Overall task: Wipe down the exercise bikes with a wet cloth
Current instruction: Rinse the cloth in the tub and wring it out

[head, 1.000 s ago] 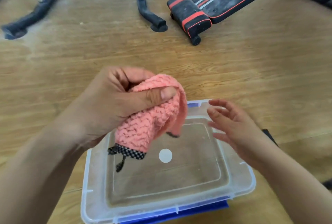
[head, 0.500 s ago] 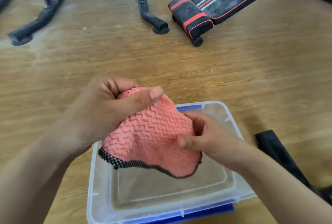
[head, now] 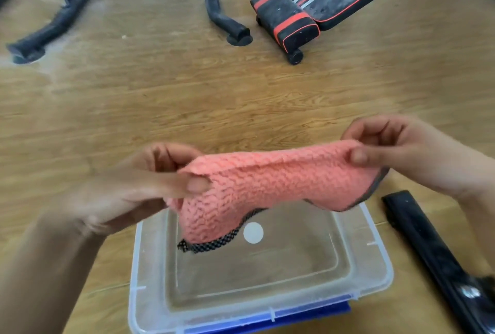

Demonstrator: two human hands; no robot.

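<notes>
head view: pink cloth (head: 267, 181) up in air, pulled long between both hands. left hand (head: 128, 194), bit blurry, pinches one end, thumb on top, fingers curled behind. right hand (head: 401, 151) pinches other end, thumb in front. dotted black edge of cloth hangs low, nearer left hand. clear plastic tub (head: 375, 266) sits right under both hands on wood floor (head: 160, 106). black bar (head: 428, 240) lies below right wrist. black and red bench (head: 289, 20) far past hands.

Rough, nubbly knit on the pink cloth (head: 278, 181); glossy clear plastic rectangular tub (head: 371, 261); matt wood-grain floor (head: 187, 97).
</notes>
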